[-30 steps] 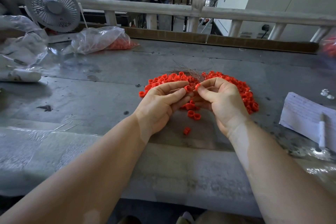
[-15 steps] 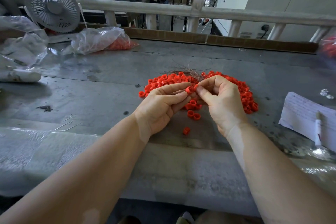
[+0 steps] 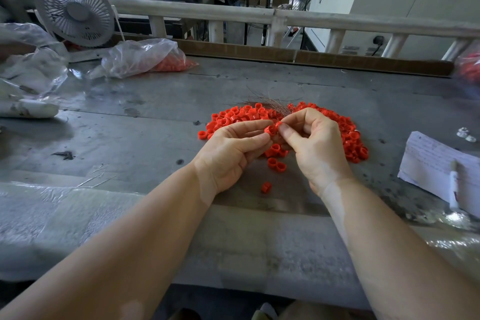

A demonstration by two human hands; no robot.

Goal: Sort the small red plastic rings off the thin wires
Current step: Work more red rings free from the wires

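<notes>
A pile of small red plastic rings (image 3: pixel 233 115) lies on the grey table (image 3: pixel 130 132), with a bundle of thin wires (image 3: pixel 270 102) lying across its far side. My left hand (image 3: pixel 231 153) and my right hand (image 3: pixel 315 145) meet over the pile's near edge. Both pinch red rings (image 3: pixel 272 128) between thumb and fingertips, right at the point where the hands touch. A few loose rings (image 3: pixel 275 163) lie just below the hands, and a single ring (image 3: pixel 266 187) lies nearer to me.
A clear plastic bag with red rings (image 3: pixel 145 58) lies at the back left, beside a grey fan (image 3: pixel 74 9) and crumpled plastic (image 3: pixel 31 70). A paper sheet with a pen (image 3: pixel 446 171) lies at the right. A railing (image 3: pixel 285 18) runs behind the table.
My hands have stayed over the pile, and the fingertips have drawn closer together around the rings. The right hand has turned slightly.
</notes>
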